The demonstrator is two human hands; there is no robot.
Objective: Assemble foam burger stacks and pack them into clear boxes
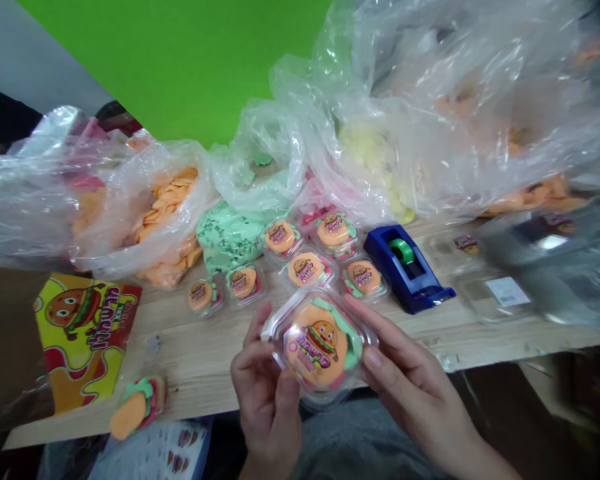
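Both of my hands hold a clear plastic tray (320, 347) up above the table's front edge. Inside it sits a round burger-shaped candy with an orange top, mint-green layer and printed burger label. My left hand (266, 393) grips its left side, and my right hand (410, 380) pinches its right side. Several similar packed candies (306, 269) stand just beyond my hands on the wooden table (205, 363). An unpacked-looking burger candy (137, 407) lies at the front left.
A blue tape dispenser (405, 267) with green tape stands right of the packs. Plastic bags of orange pieces (165, 213), mint-green pieces (227, 237) and yellow pieces (373, 157) line the back. A printed burger card (85, 333) lies left; clear trays (500, 293) lie right.
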